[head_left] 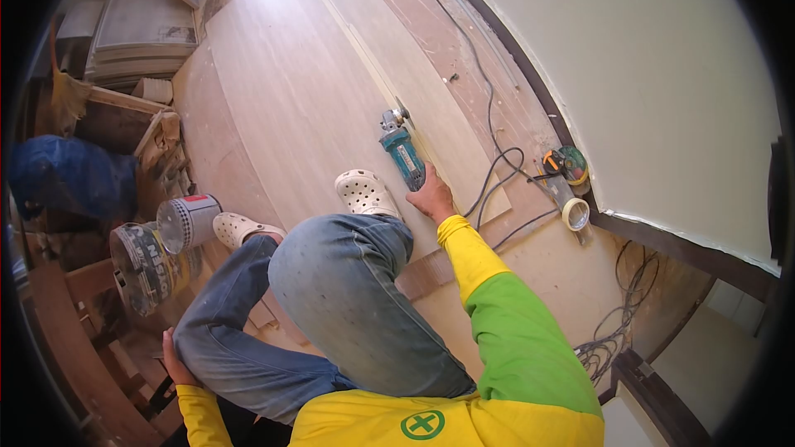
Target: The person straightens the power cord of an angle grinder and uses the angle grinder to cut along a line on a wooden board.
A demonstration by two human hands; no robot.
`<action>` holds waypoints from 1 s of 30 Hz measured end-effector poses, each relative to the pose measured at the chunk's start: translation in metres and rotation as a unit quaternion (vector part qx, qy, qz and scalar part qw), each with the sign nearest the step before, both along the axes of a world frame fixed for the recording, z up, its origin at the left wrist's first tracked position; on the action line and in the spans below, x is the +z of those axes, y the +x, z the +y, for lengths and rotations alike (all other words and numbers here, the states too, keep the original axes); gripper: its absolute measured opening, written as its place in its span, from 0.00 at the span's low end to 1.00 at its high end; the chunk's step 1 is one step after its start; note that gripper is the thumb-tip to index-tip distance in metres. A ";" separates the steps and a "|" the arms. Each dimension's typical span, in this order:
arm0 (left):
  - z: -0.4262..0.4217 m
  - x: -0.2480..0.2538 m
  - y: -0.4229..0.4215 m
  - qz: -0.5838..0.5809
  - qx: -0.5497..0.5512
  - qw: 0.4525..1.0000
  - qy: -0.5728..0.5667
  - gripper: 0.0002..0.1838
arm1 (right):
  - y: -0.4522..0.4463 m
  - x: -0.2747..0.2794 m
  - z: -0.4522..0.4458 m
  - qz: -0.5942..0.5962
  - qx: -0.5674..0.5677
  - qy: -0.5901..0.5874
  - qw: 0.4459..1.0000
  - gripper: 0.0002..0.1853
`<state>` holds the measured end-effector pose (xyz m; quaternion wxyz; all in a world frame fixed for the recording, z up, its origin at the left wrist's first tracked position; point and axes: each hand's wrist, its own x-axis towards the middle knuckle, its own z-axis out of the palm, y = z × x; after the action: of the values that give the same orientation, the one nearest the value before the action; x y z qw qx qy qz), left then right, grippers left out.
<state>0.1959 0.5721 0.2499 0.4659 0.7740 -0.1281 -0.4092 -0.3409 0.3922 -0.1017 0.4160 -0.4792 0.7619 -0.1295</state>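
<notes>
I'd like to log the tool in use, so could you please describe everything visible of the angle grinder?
The angle grinder has a long teal body with a pale label, a darker rear grip and a silvery metal head. The casing looks like plastic. A thin disc shows nearly edge-on; whether it spins cannot be told. The tool lies lengthwise over the pale wooden board, head pointing away from the person, whose right hand wraps the rear.

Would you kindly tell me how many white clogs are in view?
2. One clog is on the right foot, on the pale board near the grinder; the other clog is on the left foot, beside the checkered container. Others may be hidden.
</notes>
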 end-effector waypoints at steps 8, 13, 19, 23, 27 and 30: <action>-0.007 0.007 -0.019 -0.020 0.004 1.000 0.001 0.35 | -0.002 0.004 0.009 0.002 0.001 0.001 1.000 0.47; -0.007 0.007 -0.017 -0.013 0.000 1.000 -0.001 0.34 | -0.004 0.006 0.014 0.002 0.000 0.008 1.000 0.47; -0.009 0.009 -0.018 -0.015 -0.017 1.000 0.001 0.31 | -0.004 0.003 0.023 0.002 -0.002 -0.003 1.000 0.46; -0.010 0.009 -0.019 0.015 -0.019 1.000 -0.004 0.29 | -0.008 0.001 0.030 0.003 -0.003 -0.022 1.000 0.47; -0.012 0.010 -0.020 0.020 -0.024 0.999 -0.006 0.28 | -0.010 0.002 0.036 0.002 -0.005 -0.018 1.000 0.47; -0.013 0.013 -0.025 0.034 -0.037 0.999 -0.003 0.29 | -0.011 0.004 0.041 0.002 -0.002 -0.010 1.000 0.46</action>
<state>0.1705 0.5593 0.2628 0.4567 0.7530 -0.1423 -0.4519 -0.3517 0.4331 -0.0979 0.4094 -0.4822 0.7623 -0.1371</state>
